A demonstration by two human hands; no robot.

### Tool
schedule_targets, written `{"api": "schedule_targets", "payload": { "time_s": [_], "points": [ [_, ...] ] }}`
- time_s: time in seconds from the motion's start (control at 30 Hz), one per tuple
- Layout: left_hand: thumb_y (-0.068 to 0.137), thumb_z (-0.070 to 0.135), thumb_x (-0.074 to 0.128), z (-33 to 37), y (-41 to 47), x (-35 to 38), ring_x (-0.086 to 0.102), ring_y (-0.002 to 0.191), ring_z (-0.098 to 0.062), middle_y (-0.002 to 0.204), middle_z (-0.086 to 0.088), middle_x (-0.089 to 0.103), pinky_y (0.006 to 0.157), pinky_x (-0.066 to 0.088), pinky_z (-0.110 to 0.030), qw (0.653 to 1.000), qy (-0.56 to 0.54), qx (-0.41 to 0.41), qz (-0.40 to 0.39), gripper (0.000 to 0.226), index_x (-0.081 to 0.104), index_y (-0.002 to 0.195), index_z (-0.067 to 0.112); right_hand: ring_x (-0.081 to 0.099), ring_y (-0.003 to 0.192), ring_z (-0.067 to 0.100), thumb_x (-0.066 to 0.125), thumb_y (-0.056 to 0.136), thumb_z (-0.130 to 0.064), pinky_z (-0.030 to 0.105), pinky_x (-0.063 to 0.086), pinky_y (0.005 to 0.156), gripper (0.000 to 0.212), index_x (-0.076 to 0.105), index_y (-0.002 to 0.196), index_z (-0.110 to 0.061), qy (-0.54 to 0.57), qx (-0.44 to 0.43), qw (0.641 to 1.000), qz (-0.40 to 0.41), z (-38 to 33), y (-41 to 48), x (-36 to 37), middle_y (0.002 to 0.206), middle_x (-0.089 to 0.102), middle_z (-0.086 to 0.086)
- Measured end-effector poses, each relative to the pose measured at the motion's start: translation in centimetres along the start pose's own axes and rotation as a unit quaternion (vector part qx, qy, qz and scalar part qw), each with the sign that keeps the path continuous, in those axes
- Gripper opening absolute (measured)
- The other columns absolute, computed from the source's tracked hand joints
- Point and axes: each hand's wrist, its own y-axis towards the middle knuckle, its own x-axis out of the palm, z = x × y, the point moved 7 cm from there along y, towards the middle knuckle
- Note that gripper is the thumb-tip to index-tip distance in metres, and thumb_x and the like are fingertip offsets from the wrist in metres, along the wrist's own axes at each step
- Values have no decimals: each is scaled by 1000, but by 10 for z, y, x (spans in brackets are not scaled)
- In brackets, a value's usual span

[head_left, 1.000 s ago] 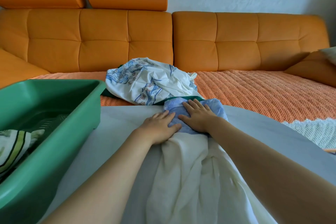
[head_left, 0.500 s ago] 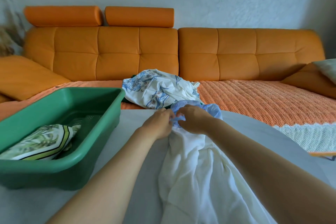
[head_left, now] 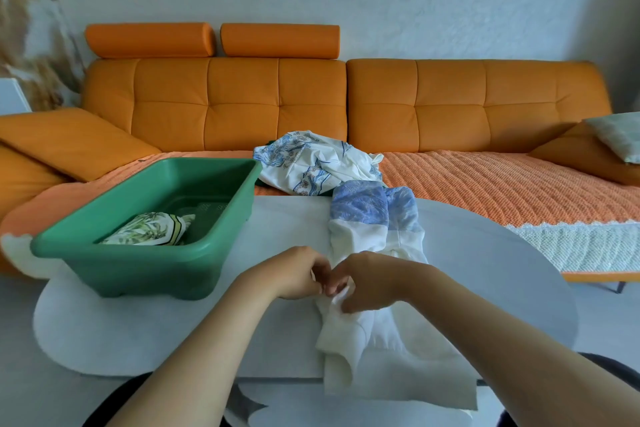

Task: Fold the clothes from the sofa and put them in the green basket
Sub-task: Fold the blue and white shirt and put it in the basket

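Counter (head_left: 138, 333) status: white garment (head_left: 360, 236) is pinched mid-fold by left grip (head_left: 298, 274) and right grip (head_left: 367, 282), one folded piece (head_left: 149, 229) is stashed in green basket (head_left: 138, 253) leftward, sofa pile (head_left: 311, 163) beyond isn't done.

Both the left hand (head_left: 298, 274) and right hand (head_left: 367, 282) pinch the white garment (head_left: 377, 343) beside the green basket (head_left: 145, 263).

Basket (head_left: 166, 274) left on table (head_left: 485, 253); sofa (head_left: 450, 107) behind.

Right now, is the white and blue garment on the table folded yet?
Not folded: the white and blue garment lies rumpled lengthwise on the table, left hand and right hand pinching its white part.
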Motion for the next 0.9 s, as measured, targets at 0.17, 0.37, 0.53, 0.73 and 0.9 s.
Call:
{"api": "schedule_targets", "payload": {
  "time_s": [0.17, 0.37, 0.53, 0.73, 0.9],
  "points": [
    [75, 36, 72, 1, -20, 13, 61, 84, 2, 98, 22, 65, 73, 50, -18, 1000, -25, 6, -14, 23, 66, 91, 51, 59, 97, 4, 65, 82, -18, 20, 47, 87, 27, 74, 105, -31, -9, 14, 999, 32, 14, -30, -2, 102, 65, -17],
    [58, 63, 72, 18, -38, 33, 55, 102, -1, 109, 24, 48, 92, 51, -30, 999, 12, 35, -19, 61, 53, 115, 52, 59, 87, 9, 53, 80, -5, 23, 49, 78, 35, 72, 86, -34, -67, 92, 993, 39, 46, -72, -24, 94, 63, -16],
    [59, 66, 75, 32, -47, 43, 52, 110, -6, 118, 18, 48, 97, 46, -31, 995, 53, 80, -2, 69, 46, 118, 46, 67, 93, 22, 59, 83, -14, 35, 55, 85, 25, 79, 95, -23, -145, 143, 977, -69, 57, -88, 2, 104, 73, 1],
    [57, 84, 65, 54, -52, 48, 41, 108, -10, 110, 13, 46, 88, 33, -28, 980, 158, 114, 35, 70, 51, 112, 41, 61, 92, 9, 72, 76, -53, 30, 51, 86, 31, 65, 100, -34, -22, 52, 998, -4, 20, -86, 14, 100, 64, -17],
    [75, 45, 72, 74, -59, 49, 53, 91, -16, 101, 9, 46, 69, 38, -29, 970, 163, 161, 80, 36, 55, 101, 26, 55, 89, 14, 75, 77, -35, 28, 47, 77, 36, 54, 106, -33, -80, 55, 994, -52, 22, -88, 27, 101, 57, -14]
  ]
}}
